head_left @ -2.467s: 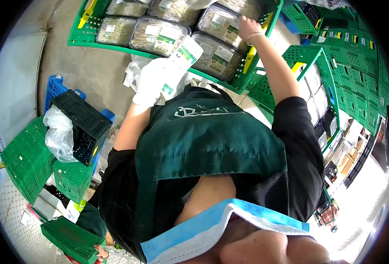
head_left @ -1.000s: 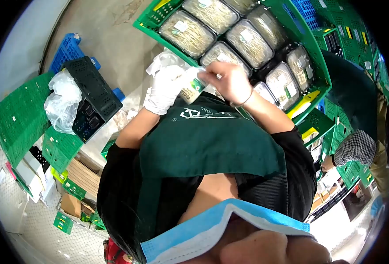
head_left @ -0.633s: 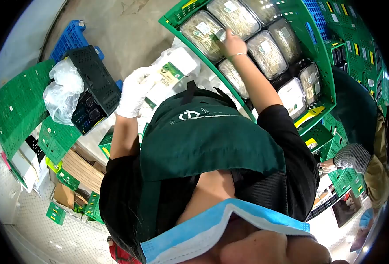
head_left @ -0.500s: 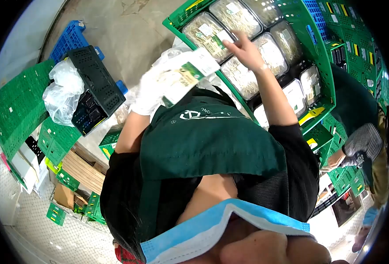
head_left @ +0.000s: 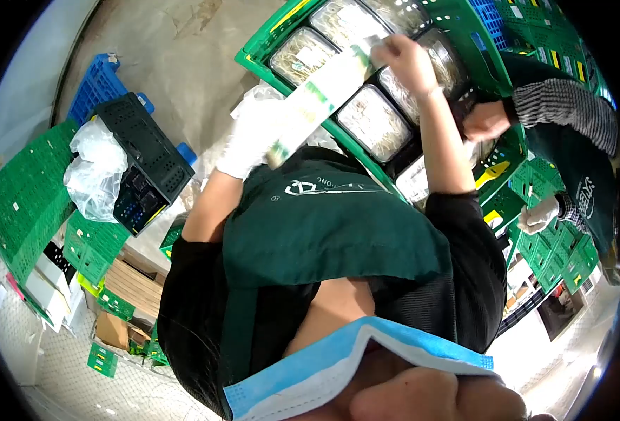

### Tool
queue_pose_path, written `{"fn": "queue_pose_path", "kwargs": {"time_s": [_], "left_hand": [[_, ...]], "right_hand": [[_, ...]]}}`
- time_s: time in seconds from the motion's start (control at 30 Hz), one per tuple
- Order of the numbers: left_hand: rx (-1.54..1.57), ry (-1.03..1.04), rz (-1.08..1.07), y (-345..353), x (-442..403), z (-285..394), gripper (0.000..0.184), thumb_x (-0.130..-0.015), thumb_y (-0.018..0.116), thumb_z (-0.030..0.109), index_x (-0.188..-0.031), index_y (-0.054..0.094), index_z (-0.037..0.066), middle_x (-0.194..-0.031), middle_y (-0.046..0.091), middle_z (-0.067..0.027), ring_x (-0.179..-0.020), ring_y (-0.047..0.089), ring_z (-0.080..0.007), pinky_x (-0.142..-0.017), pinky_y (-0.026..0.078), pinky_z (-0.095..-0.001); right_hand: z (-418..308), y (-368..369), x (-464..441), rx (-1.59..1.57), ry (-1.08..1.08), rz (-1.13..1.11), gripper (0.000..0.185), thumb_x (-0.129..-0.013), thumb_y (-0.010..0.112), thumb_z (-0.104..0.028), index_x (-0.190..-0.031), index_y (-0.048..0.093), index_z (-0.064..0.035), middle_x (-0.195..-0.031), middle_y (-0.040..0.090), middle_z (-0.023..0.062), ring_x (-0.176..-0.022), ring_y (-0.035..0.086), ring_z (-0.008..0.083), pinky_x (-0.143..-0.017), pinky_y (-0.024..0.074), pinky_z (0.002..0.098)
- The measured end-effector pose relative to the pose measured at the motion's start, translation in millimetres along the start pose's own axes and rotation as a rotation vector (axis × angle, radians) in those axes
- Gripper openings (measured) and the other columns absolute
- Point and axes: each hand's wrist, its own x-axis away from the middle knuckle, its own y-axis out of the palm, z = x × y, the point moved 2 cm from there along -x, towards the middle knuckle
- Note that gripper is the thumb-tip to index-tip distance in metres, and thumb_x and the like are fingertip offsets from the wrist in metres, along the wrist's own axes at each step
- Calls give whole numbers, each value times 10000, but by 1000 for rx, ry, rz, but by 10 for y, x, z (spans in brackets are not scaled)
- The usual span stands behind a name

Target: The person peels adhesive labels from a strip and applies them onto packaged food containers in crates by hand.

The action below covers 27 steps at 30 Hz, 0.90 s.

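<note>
A strip of printed green-and-white labels (head_left: 327, 88) stretches, blurred, from one of my hands to the other. My left hand (head_left: 252, 133), in a white glove, is closed around its lower end. Bare and with bent fingers, my right hand (head_left: 407, 62) pinches the upper end above the green crate (head_left: 252, 57). Clear-lidded trays of pale, thin sprouts (head_left: 373, 123) sit in that crate beneath the strip. The strip covers part of the tray (head_left: 301, 55) at the crate's left corner.
At the right, a co-worker's bare hand (head_left: 487, 121) reaches into the crate, and their gloved hand (head_left: 539, 215) is lower down. A black crate (head_left: 148, 140) with a clear plastic bag (head_left: 98, 165) stands left, by a blue crate (head_left: 99, 84). Green crates (head_left: 556, 242) are stacked right.
My right hand has moved up from the trays and now holds the strip's end, drawn out longer between my hands. The co-worker's arm has come into the crate from the right.
</note>
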Motion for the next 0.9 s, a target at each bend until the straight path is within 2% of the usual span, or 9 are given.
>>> {"fn": "queue_pose_path", "kwargs": {"time_s": [0.07, 0.27, 0.4, 0.47, 0.53, 0.67, 0.73, 0.8, 0.9], "left_hand": [[170, -332, 127, -177, 68, -34, 246, -710, 614, 129, -898, 571, -23, -817, 576, -53, -736, 537, -109, -663, 438, -242], [214, -263, 151, -146, 149, -110, 271, -730, 585, 87, -968, 541, -35, -883, 571, -67, -794, 529, -105, -716, 425, -239], [349, -82, 119, 24, 30, -13, 338, -721, 591, 64, -1030, 501, -43, -934, 563, -92, -843, 538, -132, -746, 434, -257], [-31, -1, 7, 17, -81, 97, 344, -717, 592, 53, -1036, 503, -38, -944, 563, -95, -851, 539, -136, -754, 434, -261], [-113, -23, -27, 47, -146, 225, 329, -717, 587, 39, -1031, 515, -28, -950, 563, -95, -856, 540, -135, -759, 434, -262], [-7, 37, 44, 346, -317, 377, 246, -738, 599, 90, -960, 562, -9, -876, 568, -90, -796, 536, -141, -645, 455, -269], [-264, -243, 86, 415, -379, 224, 139, -741, 588, 150, -808, 573, 30, -825, 564, -85, -706, 538, -182, -589, 438, -273], [-546, 146, -78, 373, -378, 200, 141, -712, 591, 177, -778, 568, 55, -766, 553, -84, -677, 534, -198, -574, 435, -290], [74, -54, 22, 204, -385, -10, 161, -728, 593, 79, -845, 560, -27, -749, 572, -60, -654, 548, -106, -592, 447, -222]], "right_hand": [[430, 169, -384, 368, 62, 48, 377, -715, 568, -283, -957, 460, -15, -873, 567, 204, -842, 556, 326, -715, 450, 382], [528, 439, -456, 614, 250, 100, 624, -736, 542, -424, -1210, 323, -82, -1004, 502, 203, -933, 512, 340, -766, 429, 411], [-401, 104, 258, -741, -26, -413, 617, -754, 532, -467, -1157, 401, -20, -1026, 505, 125, -932, 488, 190, -829, 376, 297], [-656, 34, 504, -496, -173, -453, 371, -713, 658, -184, -1016, 506, -34, -812, 548, 17, -754, 517, 105, -678, 421, 219], [-688, 67, 576, -299, -339, -241, 224, -738, 603, -68, -945, 534, -17, -745, 586, 72, -654, 545, 112, -587, 432, 241], [-804, 127, 695, -294, -157, -262, 125, -743, 595, -95, -832, 564, -13, -712, 577, 132, -628, 577, 208, -564, 445, 274], [-750, -45, 619, -102, -231, -128, 121, -725, 619, -121, -797, 580, -31, -698, 581, 121, -609, 581, 206, -548, 450, 283], [-364, -265, 286, 22, -307, 11, 137, -721, 618, -194, -782, 598, -74, -687, 588, 98, -596, 580, 186, -556, 460, 288], [590, -450, -639, 326, -11, 258, 274, -739, 581, -239, -906, 502, -36, -794, 594, 137, -784, 579, 289, -672, 454, 345]]}}
